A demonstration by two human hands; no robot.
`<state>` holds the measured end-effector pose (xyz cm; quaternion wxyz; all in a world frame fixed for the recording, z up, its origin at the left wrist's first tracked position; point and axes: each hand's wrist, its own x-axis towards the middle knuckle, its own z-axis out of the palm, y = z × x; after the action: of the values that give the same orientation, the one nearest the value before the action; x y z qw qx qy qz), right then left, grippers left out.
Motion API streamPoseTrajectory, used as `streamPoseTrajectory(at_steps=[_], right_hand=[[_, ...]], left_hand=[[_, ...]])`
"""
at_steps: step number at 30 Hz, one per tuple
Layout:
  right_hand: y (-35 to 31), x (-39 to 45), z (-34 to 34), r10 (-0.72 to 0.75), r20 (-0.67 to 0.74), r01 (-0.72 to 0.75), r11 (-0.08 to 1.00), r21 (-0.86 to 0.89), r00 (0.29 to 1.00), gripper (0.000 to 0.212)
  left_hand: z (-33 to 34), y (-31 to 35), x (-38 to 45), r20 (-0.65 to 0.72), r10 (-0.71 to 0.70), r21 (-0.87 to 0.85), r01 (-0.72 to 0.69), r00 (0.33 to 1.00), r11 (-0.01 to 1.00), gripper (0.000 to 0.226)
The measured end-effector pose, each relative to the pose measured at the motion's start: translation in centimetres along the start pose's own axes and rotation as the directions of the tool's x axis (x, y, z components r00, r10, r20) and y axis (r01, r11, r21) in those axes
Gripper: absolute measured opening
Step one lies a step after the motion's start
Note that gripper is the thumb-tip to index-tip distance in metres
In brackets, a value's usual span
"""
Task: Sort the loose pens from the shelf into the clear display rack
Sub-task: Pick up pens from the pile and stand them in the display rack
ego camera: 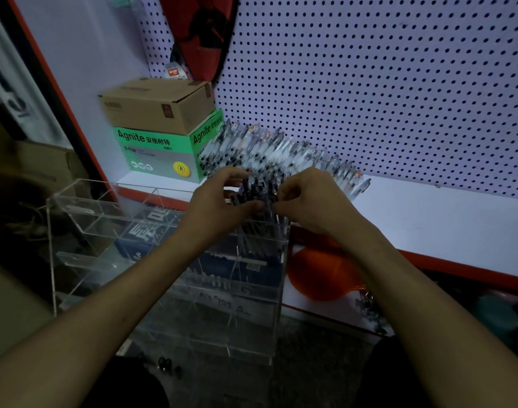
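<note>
A long row of loose pens [281, 151] lies on the white shelf [413, 213], against the pegboard. In front of the shelf stands the clear display rack [84, 213], tiered with several compartments. Its upper right compartment holds a bunch of dark pens [259, 231] standing upright. My left hand [219, 198] and my right hand [307, 195] meet above that compartment. Both curl their fingers round the tops of the dark pens between them. The pen tips are hidden behind the rack wall and my hands.
A brown carton [160, 104] sits on a green paper box [160, 154] at the shelf's left end. A red bag [198, 30] hangs on the pegboard [369, 83]. An orange object [319, 275] lies below the shelf, right of the rack.
</note>
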<state>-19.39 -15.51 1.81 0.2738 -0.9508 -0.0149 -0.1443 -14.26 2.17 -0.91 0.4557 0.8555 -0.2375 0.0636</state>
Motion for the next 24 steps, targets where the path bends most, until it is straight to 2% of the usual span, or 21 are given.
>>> streamPoseTrajectory(at_steps=[3, 8, 10, 13, 14, 17, 19, 22, 24], right_hand=[[0.7, 0.0, -0.2, 0.033, -0.021, -0.033, 0.999, 0.01, 0.999, 0.018], [1.9, -0.3, 0.2, 0.094, -0.012, -0.093, 0.994, 0.056, 0.996, 0.037], [1.9, -0.4, 0.3, 0.097, -0.012, -0.096, 0.993, 0.072, 0.995, 0.034], [1.6, -0.7, 0.0, 0.141, 0.036, -0.144, 0.988, 0.063, 0.989, 0.019], [1.5, -0.8, 0.0, 0.165, 0.076, -0.169, 0.984, 0.051, 0.983, 0.024], [1.5, -0.6, -0.1, 0.209, 0.187, -0.23, 0.968, 0.099, 0.96, 0.076], [1.1, -0.3, -0.1, 0.142, 0.177, -0.162, 0.981, 0.11, 0.974, 0.085], [0.4, 0.2, 0.1, 0.03, 0.169, -0.046, 0.995, 0.091, 0.985, 0.065], [0.3, 0.4, 0.3, -0.005, 0.155, -0.01, 0.996, 0.092, 0.988, 0.048]], left_hand=[[-0.2, -0.1, -0.2, 0.002, -0.031, -0.08, 0.031, 1.0, 0.996, 0.052], [-0.2, -0.5, -0.6, 0.01, -0.084, -0.041, 0.085, 0.996, 0.996, 0.053], [-0.1, -0.2, -0.5, -0.009, -0.101, -0.08, 0.1, 0.995, 0.992, 0.05], [0.2, 0.6, -0.7, -0.028, -0.031, -0.114, 0.028, 0.999, 0.993, 0.047], [0.3, 0.7, -0.7, -0.033, -0.007, -0.108, 0.003, 0.999, 0.994, 0.048], [0.1, 0.4, -0.2, -0.015, -0.031, -0.044, 0.03, 0.999, 0.999, 0.059], [-0.3, -0.3, 0.4, 0.056, -0.086, 0.023, 0.085, 0.995, 0.996, 0.068], [-0.5, -0.5, 0.7, 0.164, -0.007, 0.1, -0.009, 0.986, 0.995, 0.053], [-0.4, -0.6, 0.8, 0.156, 0.063, 0.127, -0.084, 0.986, 0.988, 0.046]])
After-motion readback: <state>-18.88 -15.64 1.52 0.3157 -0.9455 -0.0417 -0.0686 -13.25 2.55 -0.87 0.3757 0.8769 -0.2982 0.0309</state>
